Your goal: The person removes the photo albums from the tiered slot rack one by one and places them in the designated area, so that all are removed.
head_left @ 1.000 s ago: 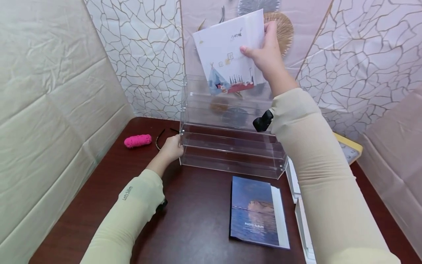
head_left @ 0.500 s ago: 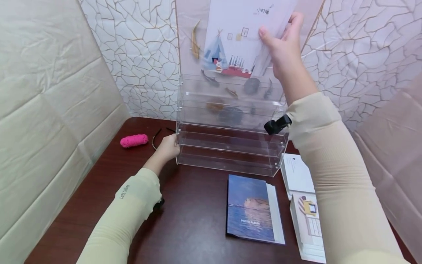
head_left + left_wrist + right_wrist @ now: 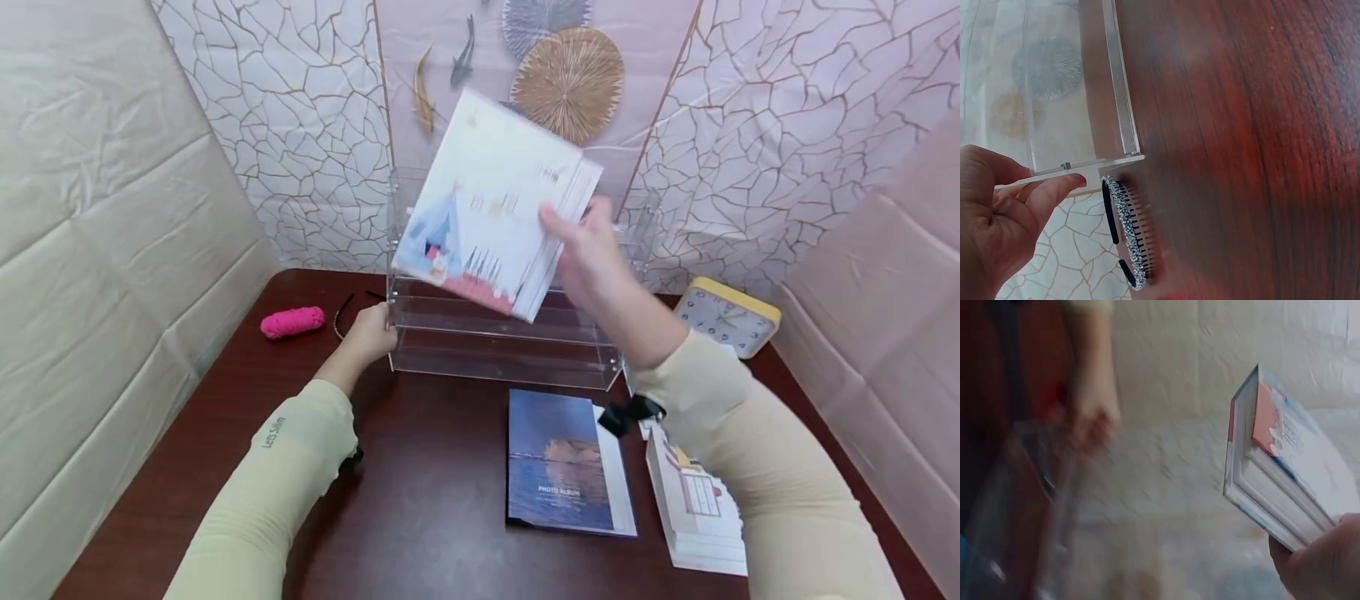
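My right hand (image 3: pixel 592 250) pinches a white hardcover book (image 3: pixel 487 208) by its right edge, thumb on the front. The cover shows a blue tent and red ground. Tilted, the book hangs in front of the upper part of a clear acrylic rack (image 3: pixel 502 354); contact with the rack cannot be judged. In the right wrist view the same book (image 3: pixel 1304 450) shows thick white pages between its covers. At the rack's lower left, my left hand (image 3: pixel 369 333) grips the side panel. Thumb and fingers of that hand (image 3: pixel 1007 212) pinch the clear panel in the left wrist view.
A blue photo album (image 3: pixel 562 458) lies before the rack. White books (image 3: pixel 697 508) lie to its right, partly behind the sleeve. A yellow-framed clock (image 3: pixel 727 317) stands back right. Pink yarn (image 3: pixel 292 322) and a sparkly toothed headband (image 3: pixel 1132 231) lie left of the rack.
My right hand lifted the book up and right, then brought it down and left in front of the rack, tilting it. The left hand keeps its hold on the panel.
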Available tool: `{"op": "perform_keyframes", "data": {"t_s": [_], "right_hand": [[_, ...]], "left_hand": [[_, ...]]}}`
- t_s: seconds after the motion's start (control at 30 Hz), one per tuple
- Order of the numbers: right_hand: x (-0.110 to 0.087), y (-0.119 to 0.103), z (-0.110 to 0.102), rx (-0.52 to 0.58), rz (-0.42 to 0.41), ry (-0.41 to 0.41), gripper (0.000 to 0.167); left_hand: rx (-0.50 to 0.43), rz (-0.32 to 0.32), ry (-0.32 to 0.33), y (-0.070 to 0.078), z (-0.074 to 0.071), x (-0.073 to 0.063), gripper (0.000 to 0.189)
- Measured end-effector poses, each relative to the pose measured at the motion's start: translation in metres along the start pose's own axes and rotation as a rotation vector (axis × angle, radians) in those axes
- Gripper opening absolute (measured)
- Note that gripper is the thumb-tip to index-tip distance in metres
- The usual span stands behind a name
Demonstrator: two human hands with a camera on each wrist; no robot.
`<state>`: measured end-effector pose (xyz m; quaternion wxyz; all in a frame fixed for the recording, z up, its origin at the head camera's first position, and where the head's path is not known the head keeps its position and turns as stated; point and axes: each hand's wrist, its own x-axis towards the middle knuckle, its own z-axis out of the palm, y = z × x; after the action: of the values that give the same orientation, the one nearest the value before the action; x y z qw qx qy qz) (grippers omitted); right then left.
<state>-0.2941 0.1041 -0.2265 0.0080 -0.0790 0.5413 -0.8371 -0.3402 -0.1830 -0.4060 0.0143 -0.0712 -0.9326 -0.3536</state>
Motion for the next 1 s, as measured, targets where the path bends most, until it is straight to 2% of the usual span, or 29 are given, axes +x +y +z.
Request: {"op": "perform_keyframes", "data": {"t_s": [0.13, 0.27, 0.37, 0.5, 0.63, 0.87, 1.0], "right_hand": [[-0.031, 0.037, -0.014, -0.039, 0.182, -0.074, 0.026], [-0.060, 0.072, -0.025, -0.106, 0.340, -0.109, 0.033], [-0.076, 0.100, -0.029, -0.160, 0.453, -0.093, 0.037], [-0.090, 0.135, -0.029, -0.255, 0.561, -0.069, 0.033], [-0.095, 0.161, -0.022, -0.318, 0.598, -0.093, 0.033], [-0.090, 0.185, -0.006, -0.343, 0.628, 0.011, 0.087], [-0.090, 0.197, -0.002, -0.364, 0.644, 0.047, 0.091]], "left_hand": [[0.017, -0.001, 0.002, -0.001, 0.002, 0.000, 0.022], [0.030, 0.014, 0.005, -0.001, 0.001, 0.000, 0.016], [0.025, 0.042, 0.006, -0.002, -0.001, 0.000, 0.020], [0.025, 0.036, -0.017, 0.001, -0.003, 0.000, 0.027], [0.004, -0.003, -0.060, 0.002, -0.006, 0.002, 0.035], [-0.028, -0.054, -0.086, 0.003, -0.006, 0.003, 0.038], [-0.027, -0.056, -0.091, 0.004, -0.005, 0.000, 0.038]]}}
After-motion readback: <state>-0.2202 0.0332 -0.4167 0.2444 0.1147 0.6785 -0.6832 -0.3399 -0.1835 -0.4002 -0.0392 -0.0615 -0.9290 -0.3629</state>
